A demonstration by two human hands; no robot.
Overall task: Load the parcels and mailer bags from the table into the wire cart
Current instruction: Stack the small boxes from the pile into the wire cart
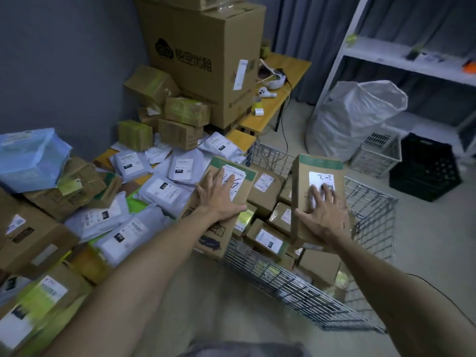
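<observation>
My left hand (219,197) lies flat, fingers spread, on a long cardboard parcel (233,169) with a handwritten label, at the table's edge beside the wire cart (296,292). My right hand (322,210) lies spread on a second long parcel (319,166) marked "2-2", which tilts up over the cart. Several brown parcels (265,186) fill the cart. Grey mailer bags (180,166) and small boxes (188,109) cover the table (273,109).
A large printed carton (206,47) stands at the table's back. A blue mailer bag (31,155) lies far left. On the floor to the right are a white sack (355,117), a white basket (376,155) and a black crate (425,171), under a white shelf (412,57).
</observation>
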